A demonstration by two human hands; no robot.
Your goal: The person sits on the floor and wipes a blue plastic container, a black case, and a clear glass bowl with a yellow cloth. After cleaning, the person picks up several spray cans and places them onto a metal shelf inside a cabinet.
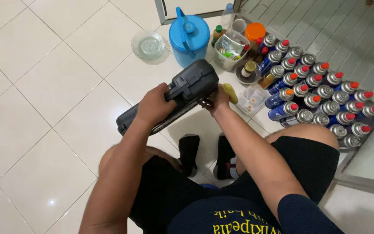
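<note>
Head view: left hand clamps tilted black case; right hand grips yellow cloth against it. Case could slip onto glass bowl.

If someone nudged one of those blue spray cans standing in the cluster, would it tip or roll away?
The cans are tall and narrow, so a loose one would probably tip easily. Being round, it would likely roll on the smooth tile floor. Packed tightly together, though, neighbours probably prop each other up.
</note>
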